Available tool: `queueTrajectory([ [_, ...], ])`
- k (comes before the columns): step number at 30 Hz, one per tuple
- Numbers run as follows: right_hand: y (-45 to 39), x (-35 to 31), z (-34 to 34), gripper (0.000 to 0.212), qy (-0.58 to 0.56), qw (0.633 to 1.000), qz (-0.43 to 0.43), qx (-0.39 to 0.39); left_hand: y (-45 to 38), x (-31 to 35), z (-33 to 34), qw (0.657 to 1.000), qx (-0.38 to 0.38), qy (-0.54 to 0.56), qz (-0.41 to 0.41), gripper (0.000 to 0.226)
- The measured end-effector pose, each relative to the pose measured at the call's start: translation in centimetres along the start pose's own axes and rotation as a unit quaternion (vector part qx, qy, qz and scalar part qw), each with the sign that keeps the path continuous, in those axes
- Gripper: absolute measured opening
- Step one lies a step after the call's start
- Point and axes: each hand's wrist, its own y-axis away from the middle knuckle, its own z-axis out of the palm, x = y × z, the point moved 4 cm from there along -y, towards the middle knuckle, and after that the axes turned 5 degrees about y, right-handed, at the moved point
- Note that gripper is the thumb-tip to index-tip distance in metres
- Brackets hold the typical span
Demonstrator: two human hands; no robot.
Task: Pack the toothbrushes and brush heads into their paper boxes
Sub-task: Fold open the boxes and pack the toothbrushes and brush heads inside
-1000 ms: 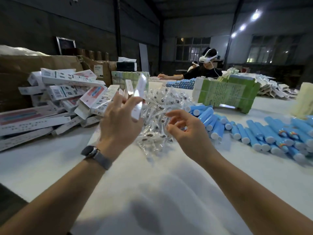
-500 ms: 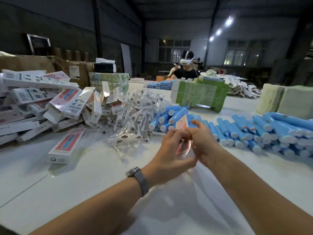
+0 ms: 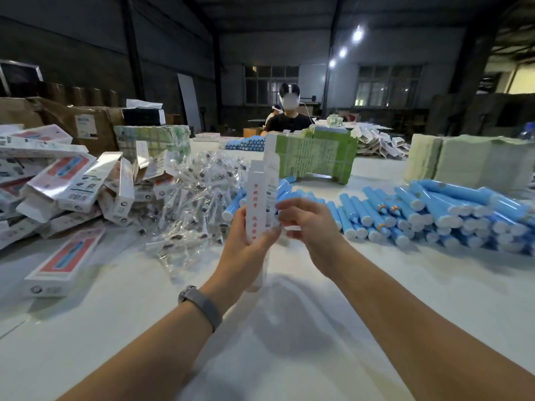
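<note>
Holding a tall, narrow white paper box with red printed characters (image 3: 262,198) upright at the centre of the frame, the person appears to be squaring it open so that a toothbrush can go in. The left hand (image 3: 249,241) is wrapped round the lower part of the box, thumb and fingers curled against its faces. The right hand (image 3: 307,224) meets the box from the right, fingers bent onto its edge; whether they pinch a flap or only press the side cannot be told.

To do this step well, the left hand should likely grip lightly enough that the thin card does not crease, while the right pushes opposite edges until the tube stands square. The top end looks open, and it would be sensible to keep that mouth facing up and clear of the fingers.

The goods lie close by. The blue cylindrical toothbrush handles with white end caps (image 3: 428,209) are stacked in rows at centre right of the frame, just behind the right hand. The heap of brush heads in clear plastic sleeves (image 3: 197,204) sits left of centre, and the jumbled pile of printed white and red cartons (image 3: 72,186) fills the left side. All rest on the white table (image 3: 289,328).
</note>
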Motion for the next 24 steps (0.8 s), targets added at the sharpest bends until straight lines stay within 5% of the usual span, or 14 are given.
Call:
queueTrajectory([
  [6,-2.9,1.5,-4.8,0.024,0.338,0.93,-0.034,0.14,0.2,-0.1,-0.3,0.999,-0.007,0.021,-0.045,0.041],
  [10,-5.3,4.7,-3.9,0.046,0.53,0.847,0.004,0.032,0.2,-0.1,0.2,1.0,-0.004,0.013,-0.016,0.042],
  [14,-7.2,5.6,-1.7,0.041,0.556,0.831,0.012,-0.009,0.2,-0.4,-0.1,0.998,0.001,-0.035,0.042,0.044],
  [20,-7.6,4.9,-2.6,0.024,0.553,0.823,-0.024,0.128,0.0,-0.8,-0.4,0.993,0.025,-0.08,0.083,0.061],
  [24,-7.7,4.3,-2.6,0.014,0.531,0.836,-0.024,0.135,-0.2,-0.8,-0.5,0.989,0.04,-0.11,0.094,0.069],
])
